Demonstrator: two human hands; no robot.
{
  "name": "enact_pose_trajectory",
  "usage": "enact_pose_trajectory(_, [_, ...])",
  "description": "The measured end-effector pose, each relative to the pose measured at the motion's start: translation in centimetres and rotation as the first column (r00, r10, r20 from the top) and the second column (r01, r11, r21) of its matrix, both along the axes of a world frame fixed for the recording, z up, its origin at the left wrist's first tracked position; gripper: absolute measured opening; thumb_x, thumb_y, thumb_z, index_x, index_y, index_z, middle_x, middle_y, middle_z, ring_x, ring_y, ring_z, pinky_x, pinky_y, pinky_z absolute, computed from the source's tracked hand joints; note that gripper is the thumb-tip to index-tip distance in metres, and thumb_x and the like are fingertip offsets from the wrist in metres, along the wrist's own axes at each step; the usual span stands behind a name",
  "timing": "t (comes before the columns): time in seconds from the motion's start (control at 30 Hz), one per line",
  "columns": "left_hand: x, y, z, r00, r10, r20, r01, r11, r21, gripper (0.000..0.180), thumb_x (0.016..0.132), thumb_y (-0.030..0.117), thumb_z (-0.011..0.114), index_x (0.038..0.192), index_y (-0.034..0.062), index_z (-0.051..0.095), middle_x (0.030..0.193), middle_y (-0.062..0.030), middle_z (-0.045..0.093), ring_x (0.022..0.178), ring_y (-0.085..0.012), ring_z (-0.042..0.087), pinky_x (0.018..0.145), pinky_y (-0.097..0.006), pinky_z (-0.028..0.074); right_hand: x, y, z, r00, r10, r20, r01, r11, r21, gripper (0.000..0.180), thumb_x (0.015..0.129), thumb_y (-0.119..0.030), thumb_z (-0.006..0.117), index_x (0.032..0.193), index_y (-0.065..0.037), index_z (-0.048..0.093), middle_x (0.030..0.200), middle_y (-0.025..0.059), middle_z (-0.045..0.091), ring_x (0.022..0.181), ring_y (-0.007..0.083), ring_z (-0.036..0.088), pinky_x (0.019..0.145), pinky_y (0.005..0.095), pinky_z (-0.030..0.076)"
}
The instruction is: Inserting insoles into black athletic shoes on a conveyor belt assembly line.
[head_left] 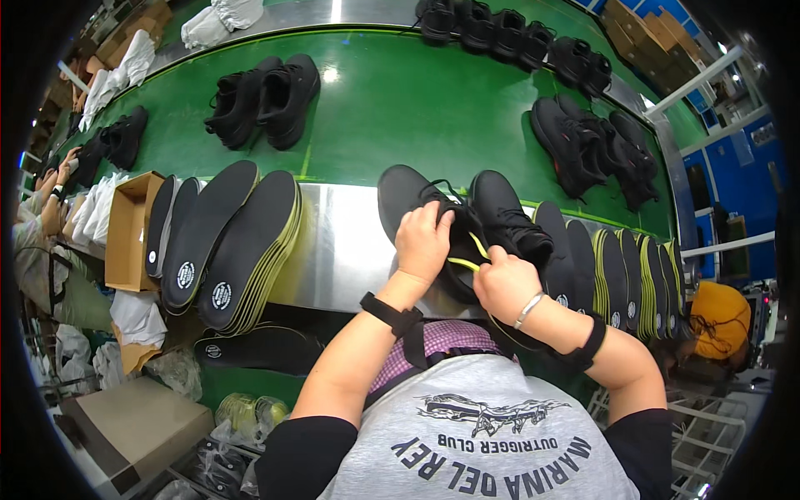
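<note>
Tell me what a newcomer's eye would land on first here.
First, the two bare hands at centre: the left hand holds open a black shoe on the steel ledge while the right hand feeds a yellow-edged insole into it. Next, the fanned stacks of black insoles at left, beside an open cardboard box. Behind, more pairs of black shoes sit on the green conveyor belt.

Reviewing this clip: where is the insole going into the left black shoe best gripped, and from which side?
Probably at its exposed heel end, from the person's near side: the insole sticks out of the left black shoe there, its yellow-green edge showing, where the right hand already pinches it.
</note>
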State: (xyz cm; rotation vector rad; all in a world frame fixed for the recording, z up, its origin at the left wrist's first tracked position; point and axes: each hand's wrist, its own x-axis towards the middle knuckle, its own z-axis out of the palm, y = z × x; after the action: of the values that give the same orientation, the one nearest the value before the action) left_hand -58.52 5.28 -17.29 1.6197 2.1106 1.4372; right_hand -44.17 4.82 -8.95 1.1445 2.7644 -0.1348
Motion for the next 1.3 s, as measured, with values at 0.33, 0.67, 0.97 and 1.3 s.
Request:
enact_pose_trajectory(0.33, [0.1, -0.5, -0.1, 0.998, -0.026, 0.055, 0.029, 0.997, -0.065, 0.027, 0.08, 0.025, 0.057, 0.093, 0.0012, 0.058, 0.079, -0.0139, 0.059, 0.076, -0.0309, 0.055, 0.069, -0.038, 0.044, -0.9, 0.1, -1.3, 0.997, 0.057, -0.053, -0.057, 0.998, 0.0, 0.039, 0.074, -0.037, 0.058, 0.09, -0.002, 0.055, 0.104, 0.0174, 0.049, 0.088, 0.03, 0.053, 0.07, 0.0401, 0.044])
enact_pose_trajectory(0.67, [0.1, 0.0, 0.2, 0.999, -0.044, 0.0, 0.044, 0.998, -0.046, 0.025, 0.079, 0.023, 0.058, 0.089, 0.0008, 0.057, 0.075, -0.0121, 0.059, 0.074, -0.0307, 0.054, 0.066, -0.038, 0.043, 0.6, 0.6, 3.9, 0.966, 0.055, 0.252, 0.007, 0.971, -0.237, 0.02, 0.069, -0.023, 0.06, 0.079, -0.006, 0.061, 0.086, 0.0137, 0.056, 0.081, 0.0273, 0.057, 0.069, 0.0377, 0.044])
enact_pose_trajectory(0.97, [0.5, 0.2, -0.4, 0.999, -0.047, -0.003, 0.047, 0.997, 0.061, 0.022, 0.078, 0.022, 0.059, 0.088, 0.002, 0.056, 0.07, -0.0126, 0.056, 0.066, -0.031, 0.053, 0.061, -0.039, 0.043, -2.5, 2.6, -3.7, 0.971, 0.134, 0.2, -0.106, 0.984, -0.147, 0.015, 0.066, -0.013, 0.056, 0.077, -0.006, 0.064, 0.084, 0.0151, 0.056, 0.079, 0.0275, 0.057, 0.066, 0.0361, 0.047])
enact_pose_trajectory(1.3, [0.3, 0.1, -0.1, 0.997, -0.044, 0.06, 0.046, 0.999, -0.024, 0.024, 0.077, 0.022, 0.059, 0.089, 0.0003, 0.058, 0.077, -0.0134, 0.059, 0.072, -0.0307, 0.055, 0.066, -0.037, 0.044, -5.2, 4.8, -2.9, 0.774, 0.333, 0.539, -0.042, 0.876, -0.48, 0.028, 0.069, -0.009, 0.057, 0.096, -0.002, 0.062, 0.106, 0.0197, 0.055, 0.097, 0.0274, 0.057, 0.079, 0.0319, 0.047])
